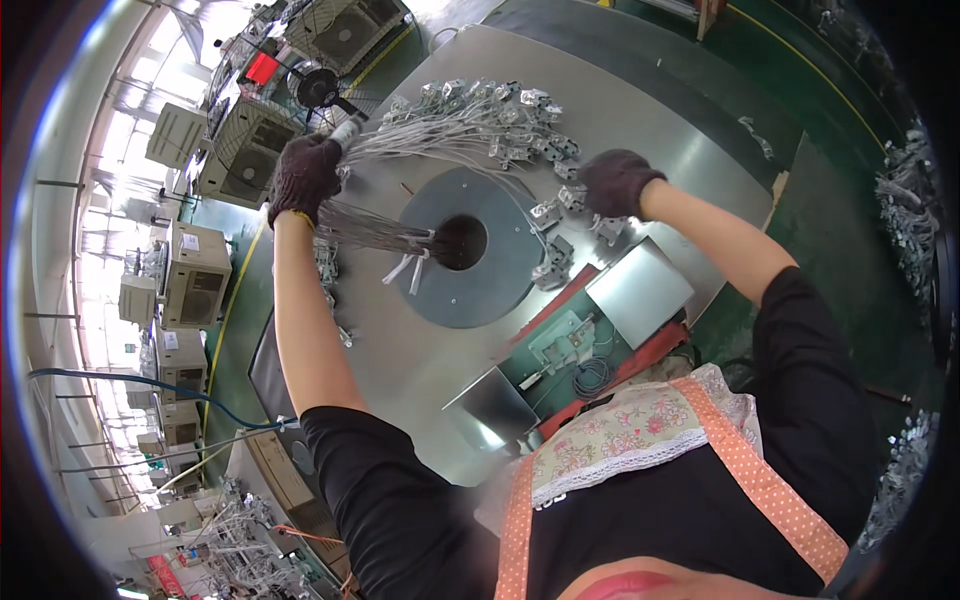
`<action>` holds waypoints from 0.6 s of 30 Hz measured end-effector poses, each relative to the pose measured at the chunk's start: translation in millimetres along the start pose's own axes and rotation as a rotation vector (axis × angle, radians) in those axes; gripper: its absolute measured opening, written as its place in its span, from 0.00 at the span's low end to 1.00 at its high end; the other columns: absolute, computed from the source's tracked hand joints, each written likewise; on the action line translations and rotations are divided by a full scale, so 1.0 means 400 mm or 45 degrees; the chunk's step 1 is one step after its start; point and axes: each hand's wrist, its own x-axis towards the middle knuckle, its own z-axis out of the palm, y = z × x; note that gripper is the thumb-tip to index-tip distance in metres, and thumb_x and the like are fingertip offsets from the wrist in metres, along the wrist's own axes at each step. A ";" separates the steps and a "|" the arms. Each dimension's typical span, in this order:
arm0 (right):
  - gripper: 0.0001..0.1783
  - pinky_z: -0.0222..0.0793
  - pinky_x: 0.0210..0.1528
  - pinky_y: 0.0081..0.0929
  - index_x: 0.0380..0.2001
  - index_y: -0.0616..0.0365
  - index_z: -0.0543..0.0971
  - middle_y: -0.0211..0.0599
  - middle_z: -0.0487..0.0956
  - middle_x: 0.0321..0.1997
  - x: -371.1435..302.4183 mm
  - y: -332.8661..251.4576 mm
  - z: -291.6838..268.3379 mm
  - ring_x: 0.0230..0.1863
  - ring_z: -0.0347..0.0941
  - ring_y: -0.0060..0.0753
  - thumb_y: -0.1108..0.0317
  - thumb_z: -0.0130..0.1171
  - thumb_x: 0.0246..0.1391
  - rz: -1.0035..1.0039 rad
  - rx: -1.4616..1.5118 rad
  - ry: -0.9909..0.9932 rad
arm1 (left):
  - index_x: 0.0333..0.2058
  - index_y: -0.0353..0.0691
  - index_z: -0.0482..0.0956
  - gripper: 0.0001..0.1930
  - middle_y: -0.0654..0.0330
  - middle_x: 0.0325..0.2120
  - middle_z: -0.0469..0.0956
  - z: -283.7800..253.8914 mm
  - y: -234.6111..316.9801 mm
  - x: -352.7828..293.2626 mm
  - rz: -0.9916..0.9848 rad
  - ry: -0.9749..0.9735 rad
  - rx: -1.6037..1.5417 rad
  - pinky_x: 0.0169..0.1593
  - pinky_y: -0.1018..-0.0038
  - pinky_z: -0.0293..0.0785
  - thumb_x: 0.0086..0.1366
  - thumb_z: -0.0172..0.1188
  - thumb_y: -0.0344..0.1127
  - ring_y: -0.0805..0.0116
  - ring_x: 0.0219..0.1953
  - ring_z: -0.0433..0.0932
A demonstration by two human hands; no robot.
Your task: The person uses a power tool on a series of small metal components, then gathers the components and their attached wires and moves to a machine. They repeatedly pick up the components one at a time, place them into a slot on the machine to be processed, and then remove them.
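Two gloved hands, the left hand (305, 178) and right hand (615, 183), appear with one counter (385, 350), one disc (465, 305), two metal plates (640, 293) and one coil (592, 377); connectors (512, 148) and wires (425, 138) each top a dozen, too crowded for exact tally. One apron (620, 440) shows two straps (757, 470).

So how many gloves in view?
2: a dark glove on the left hand, at the cable bundle; another on the right hand, by the metal connectors.
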 end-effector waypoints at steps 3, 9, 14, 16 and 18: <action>0.32 0.73 0.55 0.47 0.39 0.61 0.86 0.53 0.85 0.44 -0.012 0.026 -0.040 0.45 0.81 0.56 0.41 0.49 0.59 0.184 0.087 -0.600 | 0.29 0.37 0.85 0.37 0.48 0.20 0.81 0.010 0.001 0.015 0.026 0.287 0.331 0.37 0.57 0.76 0.66 0.51 0.71 0.52 0.28 0.85; 0.39 0.68 0.63 0.44 0.61 0.54 0.75 0.52 0.78 0.59 0.012 0.098 0.026 0.60 0.75 0.53 0.36 0.59 0.56 0.040 0.425 0.142 | 0.29 0.38 0.85 0.35 0.51 0.20 0.81 0.033 0.047 -0.011 0.006 0.302 0.200 0.35 0.61 0.77 0.68 0.51 0.69 0.56 0.25 0.84; 0.38 0.66 0.67 0.47 0.68 0.54 0.67 0.55 0.74 0.64 -0.089 -0.005 0.011 0.64 0.72 0.56 0.52 0.61 0.56 0.116 0.220 -0.117 | 0.45 0.40 0.83 0.32 0.49 0.30 0.86 0.064 0.008 -0.025 0.390 0.757 0.670 0.39 0.56 0.79 0.72 0.48 0.66 0.52 0.34 0.86; 0.39 0.65 0.68 0.46 0.69 0.56 0.66 0.56 0.74 0.63 -0.094 0.031 0.065 0.64 0.72 0.56 0.59 0.59 0.53 0.082 0.137 -0.208 | 0.45 0.40 0.83 0.31 0.47 0.31 0.85 0.072 0.012 -0.024 0.615 0.768 0.729 0.41 0.54 0.79 0.71 0.49 0.65 0.49 0.36 0.86; 0.39 0.67 0.66 0.47 0.68 0.59 0.66 0.55 0.76 0.60 -0.113 0.050 0.060 0.62 0.74 0.55 0.64 0.57 0.51 -0.011 0.161 -0.108 | 0.44 0.41 0.84 0.30 0.44 0.33 0.84 0.065 0.013 -0.029 1.055 0.784 0.876 0.43 0.51 0.78 0.69 0.53 0.65 0.44 0.39 0.84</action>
